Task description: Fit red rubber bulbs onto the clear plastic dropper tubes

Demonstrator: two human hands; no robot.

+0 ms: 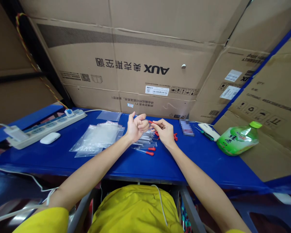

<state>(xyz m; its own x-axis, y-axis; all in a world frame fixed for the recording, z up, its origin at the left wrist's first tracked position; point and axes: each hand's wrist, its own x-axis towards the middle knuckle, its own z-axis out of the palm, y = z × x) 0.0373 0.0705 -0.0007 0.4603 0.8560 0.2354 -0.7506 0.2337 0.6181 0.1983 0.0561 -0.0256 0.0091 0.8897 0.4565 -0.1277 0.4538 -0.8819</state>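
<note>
Over the middle of the blue table, my left hand (136, 127) has its fingers curled round a thin glass dropper tube, mostly hidden by them. The fingertips of my right hand (166, 132) pinch a red rubber bulb (150, 122) at the tube's right end. Below the hands lies a pile of clear glass dropper tubes (145, 141). Two droppers with red bulbs (149, 153) rest side by side at its near edge. Loose red bulbs (176, 136) lie beyond my right hand, partly covered by it. To the left is a stack of clear plastic bags (99, 137).
A white power strip (47, 127) with plugs and a small white case (50, 138) occupy the left side. To the right are a blurred-out flat item (186, 127), a green-handled tool (207, 135), a white phone-like object (209, 131) and a green-labelled bottle (239, 139). Cardboard (135, 74) walls the back.
</note>
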